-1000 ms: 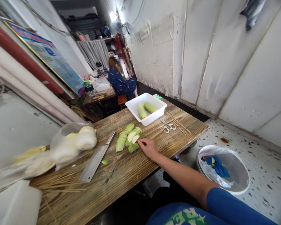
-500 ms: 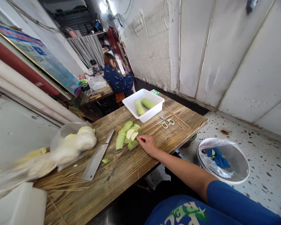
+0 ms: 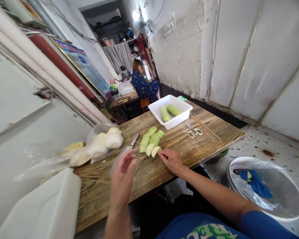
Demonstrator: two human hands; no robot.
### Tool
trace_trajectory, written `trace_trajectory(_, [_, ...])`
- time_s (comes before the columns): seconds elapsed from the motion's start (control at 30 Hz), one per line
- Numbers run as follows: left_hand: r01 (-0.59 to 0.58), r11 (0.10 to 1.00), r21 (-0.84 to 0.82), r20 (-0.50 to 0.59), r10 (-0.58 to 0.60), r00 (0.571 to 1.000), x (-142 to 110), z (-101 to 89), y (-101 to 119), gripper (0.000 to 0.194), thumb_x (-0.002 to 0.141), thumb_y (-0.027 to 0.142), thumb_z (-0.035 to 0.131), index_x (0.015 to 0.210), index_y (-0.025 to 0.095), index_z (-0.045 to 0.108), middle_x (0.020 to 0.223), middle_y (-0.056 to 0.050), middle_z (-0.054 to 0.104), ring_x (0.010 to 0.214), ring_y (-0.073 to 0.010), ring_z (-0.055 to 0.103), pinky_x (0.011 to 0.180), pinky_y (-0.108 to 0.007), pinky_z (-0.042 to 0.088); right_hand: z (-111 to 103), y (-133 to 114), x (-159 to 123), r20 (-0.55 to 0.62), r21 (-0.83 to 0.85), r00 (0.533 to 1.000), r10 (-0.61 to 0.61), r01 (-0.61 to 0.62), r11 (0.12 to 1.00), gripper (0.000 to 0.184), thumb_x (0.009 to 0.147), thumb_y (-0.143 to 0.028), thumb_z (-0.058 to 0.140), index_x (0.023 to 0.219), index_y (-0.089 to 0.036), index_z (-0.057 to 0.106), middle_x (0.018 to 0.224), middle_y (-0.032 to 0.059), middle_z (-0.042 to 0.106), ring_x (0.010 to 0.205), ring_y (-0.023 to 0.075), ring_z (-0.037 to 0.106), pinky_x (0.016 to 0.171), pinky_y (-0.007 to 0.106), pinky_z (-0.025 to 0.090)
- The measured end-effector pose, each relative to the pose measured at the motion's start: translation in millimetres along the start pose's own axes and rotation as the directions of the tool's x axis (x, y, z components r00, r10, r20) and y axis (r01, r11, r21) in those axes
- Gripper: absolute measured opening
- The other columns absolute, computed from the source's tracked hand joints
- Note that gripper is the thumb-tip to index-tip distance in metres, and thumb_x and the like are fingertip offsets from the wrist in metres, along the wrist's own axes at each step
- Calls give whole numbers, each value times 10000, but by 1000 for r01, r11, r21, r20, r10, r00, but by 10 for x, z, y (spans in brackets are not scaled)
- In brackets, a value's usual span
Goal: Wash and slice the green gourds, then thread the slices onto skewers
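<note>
Two rows of sliced pale green squash, perhaps zucchini [image 3: 153, 139], lie on the wooden table [image 3: 189, 151], two cut faces showing at the near end. My right hand [image 3: 173, 161] is closed in a pinch against the nearest slice. It seems to grip a thin bamboo skewer, mostly hidden; a thin stick end [image 3: 137, 142] pokes out left of the rows, roughly in line with the fingers. My left hand [image 3: 124, 169], blurred, is raised with fingers loosely apart and nothing visible in it. It covers much of the cleaver [image 3: 134, 139].
A white tub [image 3: 175, 124] holds two peeled squashes. Scissors [image 3: 194, 132] and several skewers [image 3: 206, 127] lie to its right. Bagged pale food [image 3: 104, 142] and a white box [image 3: 49, 202] are at left. A lined bucket [image 3: 286, 212] stands on the floor; people sit behind.
My left hand has come into view over the cleaver. The view has swung left, so things sit further right. My right hand still pinches by the slices, which now line up more neatly.
</note>
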State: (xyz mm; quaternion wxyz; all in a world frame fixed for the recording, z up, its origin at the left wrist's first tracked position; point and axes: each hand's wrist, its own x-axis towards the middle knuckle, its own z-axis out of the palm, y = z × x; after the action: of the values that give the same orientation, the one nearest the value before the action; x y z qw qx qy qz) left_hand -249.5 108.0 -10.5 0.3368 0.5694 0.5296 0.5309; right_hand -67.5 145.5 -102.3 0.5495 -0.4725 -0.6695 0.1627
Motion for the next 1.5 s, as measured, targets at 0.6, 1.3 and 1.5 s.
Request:
trace_trajectory(0.6, [445,850,-284,241,-386,891,316,274,-543,389,538,331,799,836,132,646,761,-13,659,670,-109,570,637,-239,447,102,-80,-132,183,143,983,-12,-15,990,209,862,-241,501,911,-231,704,828,31,715,742,169,649,702,283,489])
trace_trajectory(1.3, [659,649,-381,336,-567,752,331,324,-572,340,463,229,832,714,120,629,597,20,612,495,-74,520,480,-204,419,-24,-32,-40,392,110,920,-17,-28,994,195,862,-223,506,866,-219,701,815,15,712,732,163,637,703,253,458])
trace_trajectory(1.5, [695,587,-416,353,-600,718,308,347,-654,310,475,168,818,684,105,598,573,10,586,474,-77,513,423,-189,398,-109,26,42,509,78,859,-50,12,997,189,862,-221,505,822,-193,687,752,12,691,688,143,614,653,224,421])
